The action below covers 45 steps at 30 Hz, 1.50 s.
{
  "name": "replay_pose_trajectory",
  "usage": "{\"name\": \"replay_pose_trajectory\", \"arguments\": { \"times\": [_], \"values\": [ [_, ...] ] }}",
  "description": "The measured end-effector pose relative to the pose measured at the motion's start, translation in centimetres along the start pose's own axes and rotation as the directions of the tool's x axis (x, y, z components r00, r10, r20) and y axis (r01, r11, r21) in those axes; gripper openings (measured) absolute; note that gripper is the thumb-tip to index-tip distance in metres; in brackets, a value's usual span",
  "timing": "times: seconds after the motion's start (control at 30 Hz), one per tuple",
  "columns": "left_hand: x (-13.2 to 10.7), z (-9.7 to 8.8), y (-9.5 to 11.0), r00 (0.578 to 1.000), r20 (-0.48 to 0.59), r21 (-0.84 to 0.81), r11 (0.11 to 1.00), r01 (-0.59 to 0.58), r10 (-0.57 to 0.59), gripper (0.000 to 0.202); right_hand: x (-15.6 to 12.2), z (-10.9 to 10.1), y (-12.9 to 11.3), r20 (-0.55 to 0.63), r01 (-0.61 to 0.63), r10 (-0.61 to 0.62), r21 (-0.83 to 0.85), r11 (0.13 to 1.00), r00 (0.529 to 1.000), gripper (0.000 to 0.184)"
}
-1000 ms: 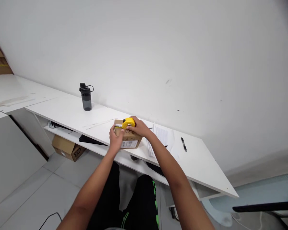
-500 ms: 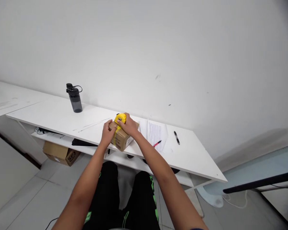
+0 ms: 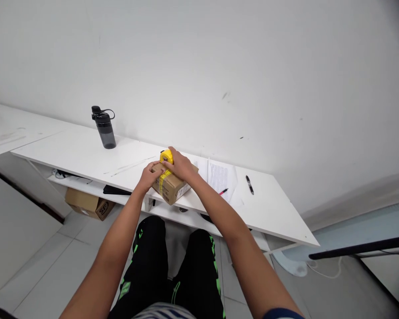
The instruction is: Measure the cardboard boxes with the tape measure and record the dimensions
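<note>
A small brown cardboard box (image 3: 174, 189) sits at the front edge of the white shelf top. On its upper side is a yellow tape measure (image 3: 166, 156), with a yellow strip (image 3: 163, 177) running over the top and down the front face. My right hand (image 3: 182, 166) is closed around the tape measure from the right, thumb toward me. My left hand (image 3: 150, 175) grips the left edge of the box, its thumb pressed near the yellow strip. The fingers partly hide the far side of the box.
A dark water bottle (image 3: 105, 130) stands left on the shelf top (image 3: 86, 146). Printed sheets (image 3: 221, 177), a red pen (image 3: 223, 191) and a black marker (image 3: 249, 184) lie to the right. Below left is a larger carton (image 3: 86, 203). The wall rises behind.
The view has shifted slightly. My left thumb has moved along the box top near the yellow strip, and more of the box's front shows. Both hands stay at the box and tape measure.
</note>
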<state>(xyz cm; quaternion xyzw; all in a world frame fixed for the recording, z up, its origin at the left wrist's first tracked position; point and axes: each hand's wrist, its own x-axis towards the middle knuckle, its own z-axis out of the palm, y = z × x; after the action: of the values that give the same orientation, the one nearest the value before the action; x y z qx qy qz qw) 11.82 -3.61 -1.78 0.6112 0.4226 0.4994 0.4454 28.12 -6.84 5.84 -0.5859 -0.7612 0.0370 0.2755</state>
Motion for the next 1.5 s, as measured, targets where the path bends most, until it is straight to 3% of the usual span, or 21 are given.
{"name": "replay_pose_trajectory", "arguments": {
  "times": [0.1, 0.27, 0.37, 0.47, 0.67, 0.8, 0.93, 1.03, 1.1, 1.17, 1.23, 1.3, 1.37, 1.43, 1.5],
  "values": [
    [-0.4, 0.4, 0.2, 0.998, -0.066, 0.034, 0.999, -0.014, 0.016, 0.054, -1.9, -1.6, 0.0, 0.019, -0.024, 0.026, -0.065, 0.998, 0.999, 0.063],
    [-0.6, 0.5, 0.5, 0.999, -0.033, 0.063, 0.998, -0.021, 0.023, 0.055, -9.6, -4.4, 1.9, -0.054, -0.09, 0.086, -0.069, 0.994, 0.995, 0.058],
    [-0.3, 0.4, 0.4, 1.0, -0.013, 0.023, 1.0, -0.014, 0.014, 0.059, -13.6, -4.9, 3.6, -0.148, -0.132, 0.128, -0.019, 0.991, 0.981, 0.06],
    [0.1, 0.4, 0.0, 1.0, -0.013, -0.021, 1.0, -0.013, 0.012, 0.063, -15.1, -4.4, 4.6, -0.213, -0.134, 0.137, 0.025, 0.991, 0.967, 0.063],
    [0.1, 0.5, 0.0, 1.0, -0.023, -0.036, 0.999, 0.005, -0.005, 0.062, -12.4, -3.3, 3.3, -0.222, -0.133, 0.143, 0.06, 0.989, 0.965, 0.062],
    [-0.1, 0.4, 0.1, 1.0, -0.015, -0.022, 1.0, 0.004, -0.005, 0.061, -7.3, -2.0, 1.2, -0.136, -0.108, 0.116, 0.064, 0.992, 0.984, 0.052],
    [0.0, 0.3, 0.1, 1.0, -0.009, -0.059, 0.998, 0.012, -0.013, 0.06, -1.7, -0.5, -0.2, -0.033, -0.11, 0.113, 0.07, 0.991, 0.993, 0.054],
    [-0.3, 0.5, 0.2, 0.999, -0.02, -0.156, 0.987, 0.047, -0.051, 0.063, 0.3, -0.3, -0.3, 0.021, -0.107, 0.105, 0.115, 0.988, 0.994, 0.056],
    [-1.1, 0.4, 0.2, 0.995, -0.018, -0.237, 0.967, 0.094, -0.102, 0.062, 0.2, -0.7, 0.2, 0.006, -0.121, 0.121, 0.127, 0.985, 0.993, 0.056],
    [-2.5, -0.2, 0.0, 0.982, -0.018, -0.289, 0.941, 0.177, -0.19, 0.056, -0.7, -1.3, 1.3, -0.101, -0.148, 0.169, 0.191, 0.971, 0.98, 0.056],
    [-4.3, -1.0, -0.3, 0.957, -0.055, -0.329, 0.91, 0.253, -0.285, 0.051, -2.0, -1.8, 2.8, -0.251, -0.159, 0.262, 0.366, 0.917, 0.932, 0.06],
    [-5.9, -2.0, -0.9, 0.932, -0.088, -0.412, 0.865, 0.287, -0.351, 0.052, -3.2, -2.0, 4.4, -0.334, -0.111, 0.366, 0.589, 0.801, 0.868, 0.064],
    [-6.8, -2.5, -1.6, 0.922, -0.058, -0.514, 0.803, 0.3, -0.382, 0.055, -3.9, -1.9, 5.5, -0.321, -0.047, 0.42, 0.745, 0.665, 0.849, 0.065],
    [-6.8, -2.5, -2.4, 0.926, -0.001, -0.579, 0.755, 0.308, -0.378, 0.057, -4.2, -1.7, 6.0, -0.239, -0.04, 0.402, 0.818, 0.573, 0.884, 0.064],
    [-6.2, -2.2, -3.0, 0.927, 0.0, -0.585, 0.752, 0.304, -0.375, 0.057, -4.1, -1.5, 6.0, -0.156, -0.057, 0.345, 0.843, 0.535, 0.926, 0.061]
  ]
}}
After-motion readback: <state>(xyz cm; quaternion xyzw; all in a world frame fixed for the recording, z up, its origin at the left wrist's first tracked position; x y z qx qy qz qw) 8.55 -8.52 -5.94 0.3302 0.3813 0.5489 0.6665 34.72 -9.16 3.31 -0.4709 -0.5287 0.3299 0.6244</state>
